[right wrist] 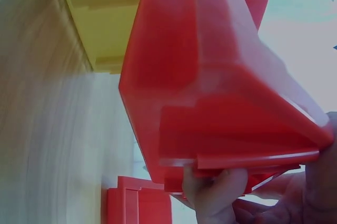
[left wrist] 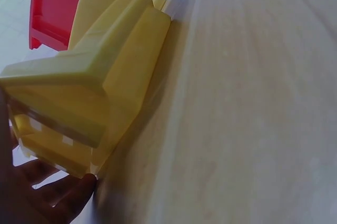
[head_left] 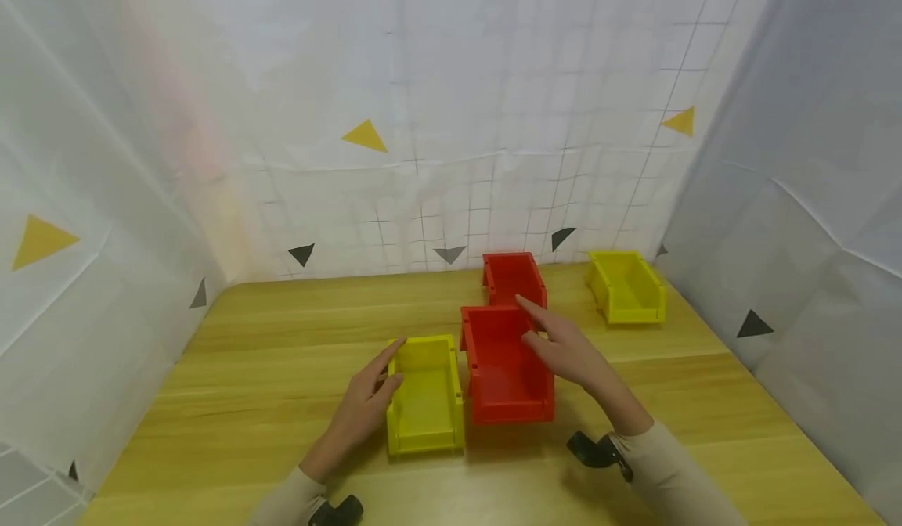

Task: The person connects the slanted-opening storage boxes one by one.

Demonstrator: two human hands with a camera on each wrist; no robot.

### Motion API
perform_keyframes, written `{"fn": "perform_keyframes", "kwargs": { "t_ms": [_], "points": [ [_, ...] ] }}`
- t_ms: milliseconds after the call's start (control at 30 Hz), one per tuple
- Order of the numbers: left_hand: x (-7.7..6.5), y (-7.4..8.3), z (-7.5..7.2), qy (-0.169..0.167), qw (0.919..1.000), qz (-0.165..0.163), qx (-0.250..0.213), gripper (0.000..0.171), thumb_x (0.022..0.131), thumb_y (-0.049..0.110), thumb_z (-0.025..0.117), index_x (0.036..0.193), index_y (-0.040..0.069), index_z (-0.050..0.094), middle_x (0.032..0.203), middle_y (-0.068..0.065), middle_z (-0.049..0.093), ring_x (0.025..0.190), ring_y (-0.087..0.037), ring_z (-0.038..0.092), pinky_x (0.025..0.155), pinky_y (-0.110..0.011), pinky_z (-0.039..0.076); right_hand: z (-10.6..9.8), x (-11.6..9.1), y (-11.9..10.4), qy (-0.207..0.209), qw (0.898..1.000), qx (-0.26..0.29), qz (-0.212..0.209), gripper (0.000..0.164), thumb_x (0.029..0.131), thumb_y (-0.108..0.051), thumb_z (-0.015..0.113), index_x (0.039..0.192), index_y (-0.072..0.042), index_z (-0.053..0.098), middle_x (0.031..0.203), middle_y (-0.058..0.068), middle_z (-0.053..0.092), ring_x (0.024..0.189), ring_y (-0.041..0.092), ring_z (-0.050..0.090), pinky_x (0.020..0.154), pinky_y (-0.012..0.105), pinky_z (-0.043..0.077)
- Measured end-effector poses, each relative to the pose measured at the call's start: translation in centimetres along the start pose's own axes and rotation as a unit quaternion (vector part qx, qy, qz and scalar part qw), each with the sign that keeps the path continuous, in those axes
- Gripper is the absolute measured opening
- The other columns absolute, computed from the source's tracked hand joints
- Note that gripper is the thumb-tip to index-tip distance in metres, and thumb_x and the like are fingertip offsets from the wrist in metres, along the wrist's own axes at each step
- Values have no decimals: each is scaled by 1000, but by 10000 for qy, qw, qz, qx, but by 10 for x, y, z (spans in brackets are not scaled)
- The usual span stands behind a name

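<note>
My left hand (head_left: 361, 405) grips the left side wall of a yellow storage bin (head_left: 426, 405), thumb over the rim and fingers along the outside. That bin stands on the table, its open top facing up. To its right, my right hand (head_left: 569, 350) holds a red storage bin (head_left: 509, 389) by its right wall. In the right wrist view, fingers (right wrist: 218, 190) curl beneath this red bin's rim, and its underside appears raised off the table. Just behind it is a second red bin (head_left: 512, 274), partly hidden by the front one and my right hand.
Another yellow bin (head_left: 629, 287) stands at the back right of the wooden table (head_left: 282, 354). White sheeting (head_left: 451, 119) with triangles and grid lines encloses the back and both sides. A dark wrist device (head_left: 593, 451) sits by each sleeve.
</note>
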State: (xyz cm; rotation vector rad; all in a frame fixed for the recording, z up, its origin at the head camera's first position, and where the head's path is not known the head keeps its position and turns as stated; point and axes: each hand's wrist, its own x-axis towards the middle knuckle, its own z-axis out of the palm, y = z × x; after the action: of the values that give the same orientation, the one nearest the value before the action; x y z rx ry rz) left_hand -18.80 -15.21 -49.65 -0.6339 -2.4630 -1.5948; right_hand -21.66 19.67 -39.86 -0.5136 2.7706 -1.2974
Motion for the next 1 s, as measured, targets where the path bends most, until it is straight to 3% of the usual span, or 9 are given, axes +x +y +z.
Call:
{"fn": "perform_keyframes", "kwargs": {
  "t_ms": [133,367,1000],
  "points": [
    [0,-1,0,-39,10000,-19,-75,56,110,12,52,161,30,39,162,-6,38,130,-34,57,93,-50,52,2,1,-1,-57,10000,2,18,61,104,-8,54,162,-6,37,146,25,54,121,40,58,92,53,55],
    [0,-6,2,-79,10000,-23,-54,59,109,9,52,162,30,37,163,-7,38,137,-35,51,99,-52,49,7,1,-2,-85,9999,29,75,60,103,-8,54,161,-6,38,143,25,56,112,36,59,88,48,57],
    [1,-1,0,-38,10000,-25,-40,58,108,6,52,163,23,39,163,-6,38,139,-34,49,100,-51,49,9,8,2,-116,9998,-105,-106,61,103,-8,54,162,-7,38,142,22,57,106,34,58,84,42,58]
  ]
}}
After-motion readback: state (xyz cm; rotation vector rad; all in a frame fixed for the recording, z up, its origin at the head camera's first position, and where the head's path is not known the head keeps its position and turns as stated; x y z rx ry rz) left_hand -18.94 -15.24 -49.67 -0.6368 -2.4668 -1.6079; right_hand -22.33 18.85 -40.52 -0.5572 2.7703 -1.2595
